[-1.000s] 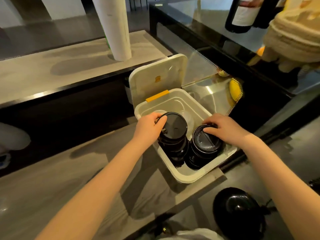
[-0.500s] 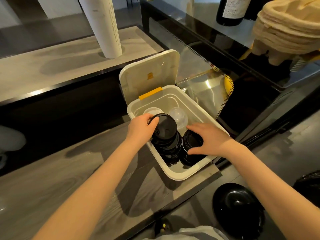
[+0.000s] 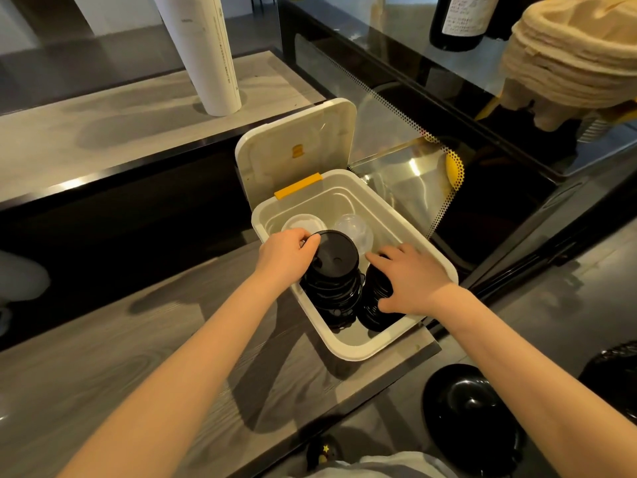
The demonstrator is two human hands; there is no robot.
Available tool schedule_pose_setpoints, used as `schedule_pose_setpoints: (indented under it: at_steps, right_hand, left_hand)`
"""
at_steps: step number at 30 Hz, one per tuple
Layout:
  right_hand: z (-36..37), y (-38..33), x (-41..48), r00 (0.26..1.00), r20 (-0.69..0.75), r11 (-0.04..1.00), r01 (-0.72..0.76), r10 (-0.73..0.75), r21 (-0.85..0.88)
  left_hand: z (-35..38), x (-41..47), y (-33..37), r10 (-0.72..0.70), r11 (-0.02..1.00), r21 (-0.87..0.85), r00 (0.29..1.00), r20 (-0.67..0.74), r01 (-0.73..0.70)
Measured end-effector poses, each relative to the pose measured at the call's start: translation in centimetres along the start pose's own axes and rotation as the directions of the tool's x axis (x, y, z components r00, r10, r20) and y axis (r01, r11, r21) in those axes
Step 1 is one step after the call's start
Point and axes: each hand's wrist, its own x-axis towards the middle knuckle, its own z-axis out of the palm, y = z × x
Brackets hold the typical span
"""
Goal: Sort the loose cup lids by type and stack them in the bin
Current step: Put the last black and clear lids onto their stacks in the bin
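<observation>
A white rectangular plastic bin sat at the centre of the frame on a grey wood-grain counter. Its hinged white lid stood open at the back, above a yellow latch.

Inside the bin, towards the bottom of the frame, two stacks of lids stood side by side. The taller stack of black round plastic cup lids was on the left and the shorter stack of black lids was on the right. Behind them, at the back of the bin, lay a flat translucent lid and, to its right, a clear domed lid.

Our left hand gripped the rim of the top lid on the taller stack, fingers curled over its edge. Our right hand lay on the shorter stack with fingers spread and fairly straight, grasping nothing.

A white tube stood at upper left. A stack of beige pulp trays filled the upper right.
</observation>
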Motion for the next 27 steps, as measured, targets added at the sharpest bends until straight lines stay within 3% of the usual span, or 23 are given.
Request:
schedule_pose_setpoints:
  at_steps: [5,9,13,17,21,27]
  right_hand:
    - [0.1,0.0,-0.2,1.0,0.011,0.998,0.018,-0.019,0.067]
    - [0.3,0.4,-0.2,1.0,0.008,0.988,0.015,-0.016,0.156]
    - [0.4,0.3,-0.3,0.999,-0.054,0.994,0.001,0.005,0.112]
    - [0.3,-0.2,-0.3,0.998,-0.051,0.999,-0.034,0.035,0.006]
    - [0.2,-0.8,-0.2,0.998,-0.056,0.998,-0.023,0.02,-0.052]
    - [0.3,-0.5,0.1,1.0,0.023,0.997,0.022,-0.02,-0.07]
  left_hand:
    - [1.0,0.4,0.1,0.081,0.949,0.298,0.992,0.099,-0.107]
    - [1.9,0.4,0.1,0.13,0.893,0.422,0.987,0.093,-0.157]
    - [2.0,0.2,0.2,0.166,0.856,0.486,0.984,0.062,-0.175]
    - [1.4,-0.9,0.4,0.233,0.872,0.439,0.972,0.011,-0.215]
    - [1.6,-2.6,0.8,0.327,0.806,0.45,0.923,0.202,-0.384]
    - [1.5,-2.2,0.7,0.271,0.777,0.501,0.921,0.282,-0.382]
